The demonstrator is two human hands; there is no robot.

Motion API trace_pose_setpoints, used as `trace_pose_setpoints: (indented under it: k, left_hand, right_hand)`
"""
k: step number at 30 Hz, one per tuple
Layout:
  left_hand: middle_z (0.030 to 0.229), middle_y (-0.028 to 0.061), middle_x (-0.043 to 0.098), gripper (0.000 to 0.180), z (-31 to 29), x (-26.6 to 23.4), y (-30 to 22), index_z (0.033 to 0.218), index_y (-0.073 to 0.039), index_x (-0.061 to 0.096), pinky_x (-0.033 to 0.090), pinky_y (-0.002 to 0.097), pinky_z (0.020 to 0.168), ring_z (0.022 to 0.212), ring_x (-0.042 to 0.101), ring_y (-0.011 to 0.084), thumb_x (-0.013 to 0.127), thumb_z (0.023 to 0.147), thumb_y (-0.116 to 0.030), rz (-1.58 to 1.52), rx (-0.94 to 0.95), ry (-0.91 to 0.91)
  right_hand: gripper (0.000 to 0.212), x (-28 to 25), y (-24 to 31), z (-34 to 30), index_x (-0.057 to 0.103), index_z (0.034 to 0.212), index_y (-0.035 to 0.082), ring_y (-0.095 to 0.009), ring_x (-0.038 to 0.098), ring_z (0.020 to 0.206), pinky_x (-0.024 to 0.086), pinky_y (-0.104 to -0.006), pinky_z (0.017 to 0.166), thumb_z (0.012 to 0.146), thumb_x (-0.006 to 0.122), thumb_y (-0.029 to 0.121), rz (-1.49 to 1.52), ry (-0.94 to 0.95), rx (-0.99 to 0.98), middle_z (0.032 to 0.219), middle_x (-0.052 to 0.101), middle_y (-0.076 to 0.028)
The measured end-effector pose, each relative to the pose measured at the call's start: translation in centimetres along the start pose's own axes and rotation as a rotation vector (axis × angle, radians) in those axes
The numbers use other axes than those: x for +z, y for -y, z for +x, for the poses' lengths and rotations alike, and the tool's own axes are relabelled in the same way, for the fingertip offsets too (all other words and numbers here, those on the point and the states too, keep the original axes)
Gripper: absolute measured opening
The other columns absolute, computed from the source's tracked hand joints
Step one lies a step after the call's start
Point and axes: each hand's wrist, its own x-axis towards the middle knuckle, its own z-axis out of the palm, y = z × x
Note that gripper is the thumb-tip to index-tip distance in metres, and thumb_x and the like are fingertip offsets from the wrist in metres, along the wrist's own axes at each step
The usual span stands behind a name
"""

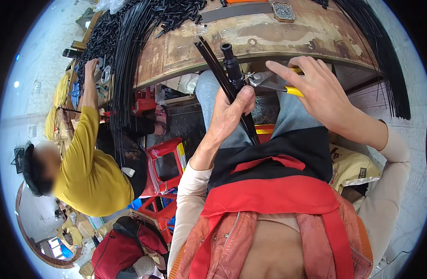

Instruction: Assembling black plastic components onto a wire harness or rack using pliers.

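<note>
Beyond the red-and-black apron, the left hand has its fingers clamped on a bundle of thin black rods and a stepped black tube, all held above the lap. The right hand has its fingers fairly straight around yellow-handled pliers; how firmly they close, I cannot tell. The pliers' nose is at the tube's side, by a small pale pin, so this piece looks mid-job; whether the pin is seated is too small to tell. Farther off, the wooden counter bears a tray of small metal bits and a heap of short black tubes. Judging by those, plenty seems left, though finished and unworked pieces cannot be told apart.
</note>
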Motion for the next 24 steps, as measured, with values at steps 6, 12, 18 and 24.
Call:
trace_pose_setpoints:
  k: [6, 12, 18, 24]
  left_hand:
    - [0.065, -0.0029, 0.040, 0.032, 0.5, -0.1, 0.4, 0.082, -0.005, 0.046, 0.033, 0.0247, 0.050, 0.056, 0.037, 0.0076, 0.058, 0.098, -0.030, 0.002, -0.011, -0.019]
    - [0.064, -0.0034, 0.040, 0.029, 0.5, 0.4, 0.0, 0.083, -0.005, 0.048, 0.033, 0.0240, 0.050, 0.056, 0.038, 0.0069, 0.058, 0.098, -0.027, -0.015, -0.019, -0.053]
    - [0.064, -0.0032, 0.043, 0.026, 0.4, 0.3, 0.0, 0.085, -0.005, 0.050, 0.032, 0.0237, 0.049, 0.054, 0.038, 0.0062, 0.060, 0.097, -0.025, -0.005, -0.025, -0.094]
    - [0.061, -0.0038, 0.042, 0.023, 0.5, -0.6, 0.4, 0.083, -0.006, 0.050, 0.031, 0.0234, 0.048, 0.053, 0.037, 0.0057, 0.060, 0.097, -0.020, -0.027, -0.032, -0.107]
  right_hand:
    - [0.071, 1.1, -0.9, 0.0, 0.047, 0.140, 0.016, -0.031, 0.052, 0.103, 0.042, -0.0412, 0.088, 0.075, 0.063, -0.005, 0.007, -0.019, 0.024, 0.110, 0.052, -0.013]
    - [0.072, 1.2, -0.9, 0.1, 0.045, 0.141, 0.016, -0.032, 0.051, 0.106, 0.041, -0.0420, 0.091, 0.075, 0.062, -0.006, -0.036, -0.067, -0.010, 0.112, 0.051, -0.014]
    - [0.074, 1.6, -0.9, 0.4, 0.044, 0.142, 0.016, -0.033, 0.051, 0.106, 0.041, -0.0425, 0.092, 0.074, 0.061, -0.008, 0.014, -0.081, -0.006, 0.113, 0.050, -0.014]
    - [0.072, 1.7, -0.7, 1.1, 0.044, 0.141, 0.015, -0.032, 0.052, 0.102, 0.043, -0.0415, 0.089, 0.075, 0.063, -0.006, 0.010, -0.029, 0.023, 0.109, 0.050, -0.013]
